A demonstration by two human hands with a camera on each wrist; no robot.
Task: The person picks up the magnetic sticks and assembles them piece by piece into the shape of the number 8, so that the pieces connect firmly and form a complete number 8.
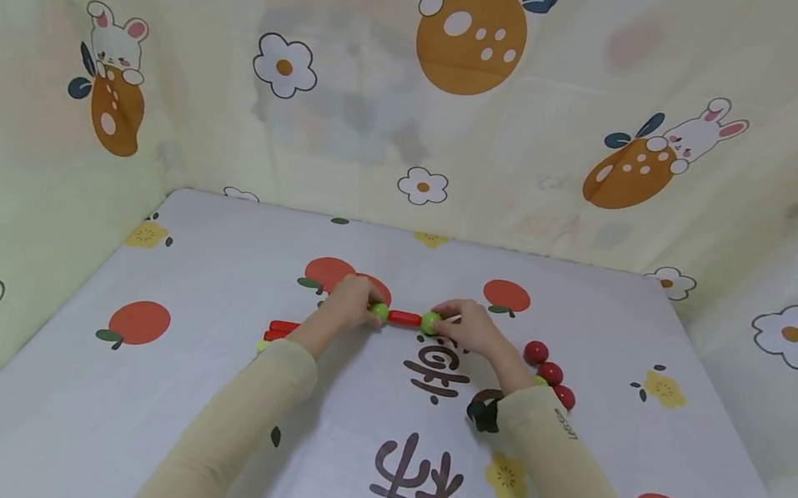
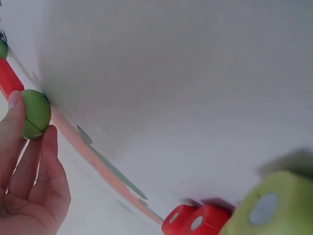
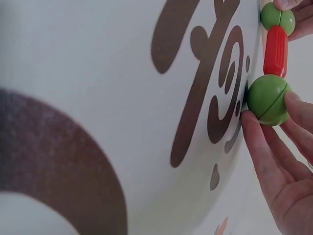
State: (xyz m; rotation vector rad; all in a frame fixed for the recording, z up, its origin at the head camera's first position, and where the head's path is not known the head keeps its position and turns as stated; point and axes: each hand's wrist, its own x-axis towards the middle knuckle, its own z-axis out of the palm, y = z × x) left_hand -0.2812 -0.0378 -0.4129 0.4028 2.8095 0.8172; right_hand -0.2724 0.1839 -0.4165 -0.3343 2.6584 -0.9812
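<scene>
A red rod (image 1: 404,318) lies at the middle of the table with a green ball at each end. My left hand (image 1: 354,300) pinches the left green ball (image 2: 36,113) between thumb and fingers. The right green ball (image 3: 268,100) is pinched by my right hand (image 1: 468,325). Rod and balls form one straight row, close to the tabletop. In the right wrist view the red rod (image 3: 276,51) meets both balls; whether it is fixed into them I cannot tell.
Red rods (image 1: 283,327) and a yellow-green piece (image 2: 281,205) lie beside my left forearm. Several dark red balls (image 1: 550,373) and a partly hidden green one sit right of my right wrist. A black object (image 1: 484,410) lies by the right sleeve. Printed cloth covers the table (image 1: 194,424).
</scene>
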